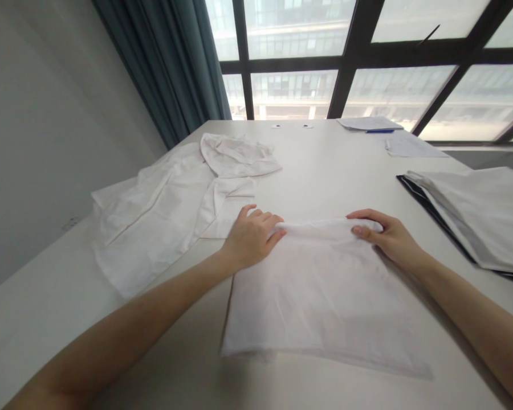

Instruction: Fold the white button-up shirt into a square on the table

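A white folded cloth (325, 296) lies in front of me, its far edge slightly raised between my hands and its near edge towards me. My left hand (254, 234) pinches the cloth's far left corner between thumb and fingers. At the far right corner, my right hand (382, 233) grips the same edge, thumb on the near side and fingers behind. Faint creases run down the cloth's middle. What kind of cloth item it is, I cannot tell.
Crumpled white garments (154, 210) spread over the left of the white table (325, 176). On the right sits a stack of folded white cloth (487, 210) over something black. Papers (414, 145) and a blue pen (379, 131) lie at the back right, before the window.
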The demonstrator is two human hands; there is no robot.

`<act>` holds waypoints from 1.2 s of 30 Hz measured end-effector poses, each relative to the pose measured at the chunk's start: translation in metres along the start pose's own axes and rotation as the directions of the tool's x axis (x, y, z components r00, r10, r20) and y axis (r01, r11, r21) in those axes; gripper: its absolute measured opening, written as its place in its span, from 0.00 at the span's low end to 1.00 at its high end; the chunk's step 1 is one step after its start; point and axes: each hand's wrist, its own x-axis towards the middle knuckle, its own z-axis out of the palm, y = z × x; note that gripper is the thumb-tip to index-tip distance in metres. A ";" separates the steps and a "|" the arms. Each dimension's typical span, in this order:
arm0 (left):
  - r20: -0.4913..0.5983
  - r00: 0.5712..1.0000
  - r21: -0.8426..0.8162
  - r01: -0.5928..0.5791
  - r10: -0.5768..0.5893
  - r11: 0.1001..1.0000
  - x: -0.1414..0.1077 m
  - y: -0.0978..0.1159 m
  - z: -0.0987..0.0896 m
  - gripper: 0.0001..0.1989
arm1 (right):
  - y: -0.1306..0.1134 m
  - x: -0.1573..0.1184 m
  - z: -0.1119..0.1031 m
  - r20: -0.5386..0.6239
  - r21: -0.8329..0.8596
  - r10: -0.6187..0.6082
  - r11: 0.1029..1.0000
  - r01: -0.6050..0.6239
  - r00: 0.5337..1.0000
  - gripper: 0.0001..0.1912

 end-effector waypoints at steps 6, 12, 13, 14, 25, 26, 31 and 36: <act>0.060 0.995 -0.033 0.077 -0.075 0.996 0.003 0.000 0.004 0.19 | -0.002 -0.003 0.006 0.013 -0.027 0.009 1.000 -0.009 1.000 0.22; 0.024 0.994 0.095 0.099 -0.102 0.991 0.003 -0.010 0.012 0.22 | -0.001 0.000 0.008 -0.018 -0.041 -0.021 0.999 0.021 1.000 0.22; 0.002 0.997 0.126 0.074 -0.075 0.989 0.002 -0.011 0.013 0.22 | -0.002 0.000 0.008 -0.014 -0.096 -0.045 0.994 0.043 0.999 0.21; -0.024 0.999 0.159 0.038 -0.035 0.986 0.001 -0.010 0.014 0.23 | -0.003 0.001 0.007 -0.008 -0.168 -0.082 0.982 0.080 0.997 0.20; -0.180 0.917 0.385 -0.268 0.357 0.883 -0.011 0.009 0.005 0.21 | -0.034 -0.022 0.043 0.340 -0.738 -0.664 0.251 0.627 0.666 0.14; -0.183 0.908 0.393 -0.285 0.378 0.874 -0.011 0.010 0.005 0.21 | -0.033 -0.023 0.047 0.350 -0.734 -0.661 0.247 0.633 0.664 0.14; -0.236 0.896 0.416 -0.257 0.376 0.872 -0.009 0.010 0.005 0.23 | -0.024 -0.023 0.052 0.344 -0.781 -0.699 0.158 0.605 0.627 0.10; -0.218 0.907 0.365 -0.266 0.360 0.892 -0.008 0.018 0.004 0.25 | -0.024 -0.029 0.054 0.379 -0.803 -0.800 -0.034 0.595 0.466 0.05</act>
